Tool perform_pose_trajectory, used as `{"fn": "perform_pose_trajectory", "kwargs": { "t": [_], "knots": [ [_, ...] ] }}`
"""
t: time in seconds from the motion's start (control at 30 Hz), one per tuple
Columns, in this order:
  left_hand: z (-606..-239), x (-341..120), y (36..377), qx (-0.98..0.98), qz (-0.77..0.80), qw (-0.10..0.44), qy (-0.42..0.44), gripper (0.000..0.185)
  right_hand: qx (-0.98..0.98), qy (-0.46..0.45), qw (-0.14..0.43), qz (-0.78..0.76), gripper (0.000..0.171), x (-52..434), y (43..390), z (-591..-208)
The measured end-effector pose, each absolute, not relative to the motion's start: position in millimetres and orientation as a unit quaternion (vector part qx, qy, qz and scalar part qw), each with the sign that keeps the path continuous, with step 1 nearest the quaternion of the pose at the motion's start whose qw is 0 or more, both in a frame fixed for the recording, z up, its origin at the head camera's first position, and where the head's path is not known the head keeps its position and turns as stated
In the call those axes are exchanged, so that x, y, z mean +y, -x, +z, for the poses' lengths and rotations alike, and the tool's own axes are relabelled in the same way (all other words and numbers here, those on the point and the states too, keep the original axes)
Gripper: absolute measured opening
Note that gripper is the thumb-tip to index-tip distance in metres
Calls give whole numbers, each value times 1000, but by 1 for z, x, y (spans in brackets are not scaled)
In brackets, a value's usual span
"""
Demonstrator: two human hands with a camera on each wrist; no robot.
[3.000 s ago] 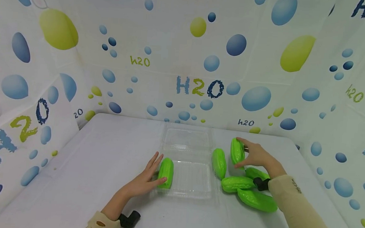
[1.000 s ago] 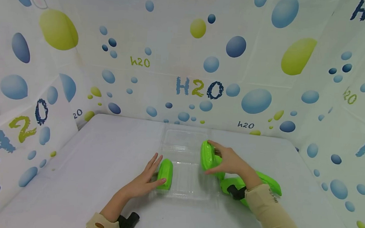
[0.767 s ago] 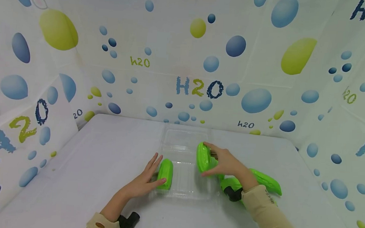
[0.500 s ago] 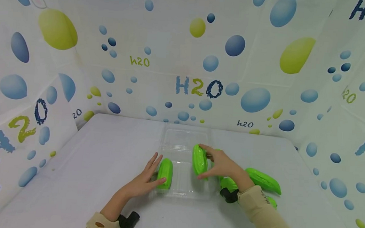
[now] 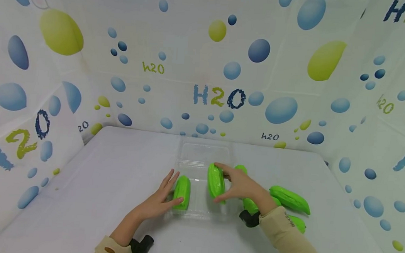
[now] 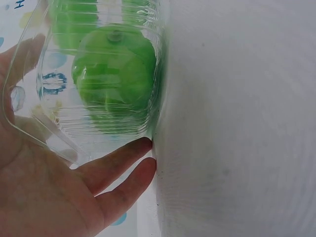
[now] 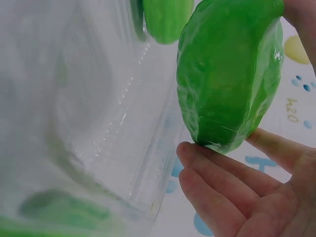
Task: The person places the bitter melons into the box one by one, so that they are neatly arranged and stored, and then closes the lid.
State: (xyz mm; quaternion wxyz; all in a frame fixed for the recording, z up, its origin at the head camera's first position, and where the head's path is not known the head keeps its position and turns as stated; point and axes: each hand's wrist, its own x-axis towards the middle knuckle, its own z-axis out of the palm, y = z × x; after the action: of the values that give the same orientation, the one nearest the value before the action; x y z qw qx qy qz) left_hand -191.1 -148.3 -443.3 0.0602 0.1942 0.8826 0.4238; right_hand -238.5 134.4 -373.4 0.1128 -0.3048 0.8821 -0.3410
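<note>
A clear plastic clamshell container (image 5: 199, 211) lies with its lid (image 5: 206, 152) folded back on the table. One shiny green cucumber (image 5: 182, 193) sits along its left side; the left wrist view shows its round end (image 6: 114, 74) through the ribbed wall. My left hand (image 5: 157, 202) rests beside that wall with fairly straight fingers, two fingertips low by the tabletop and the thumb over the rim. Between thumb and fingertips my right hand (image 5: 242, 186) grips a second cucumber (image 5: 215, 182) by its ends, above the container's right half.
Several more green cucumbers lie right of the container, partly hidden by the right arm: one cucumber (image 5: 290, 199) farthest right, another (image 5: 297, 223) nearer the sleeve. A black wrist camera (image 5: 250, 219) hangs at the right wrist. Patterned sheeting (image 5: 148, 107) stands behind the white table (image 5: 116, 171).
My right hand has carried its cucumber leftward from the group on the right to over the container, lowering it slightly in the last half second. The left hand has stayed in place.
</note>
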Motion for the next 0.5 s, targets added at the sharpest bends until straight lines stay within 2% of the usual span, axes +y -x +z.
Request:
{"fn": "perform_pose_trajectory", "kwargs": {
  "t": [0.5],
  "knots": [
    [-442,-148,190,882,425,60,-192,83,887,308,115,-325,106,119,229,-375]
  ]
}}
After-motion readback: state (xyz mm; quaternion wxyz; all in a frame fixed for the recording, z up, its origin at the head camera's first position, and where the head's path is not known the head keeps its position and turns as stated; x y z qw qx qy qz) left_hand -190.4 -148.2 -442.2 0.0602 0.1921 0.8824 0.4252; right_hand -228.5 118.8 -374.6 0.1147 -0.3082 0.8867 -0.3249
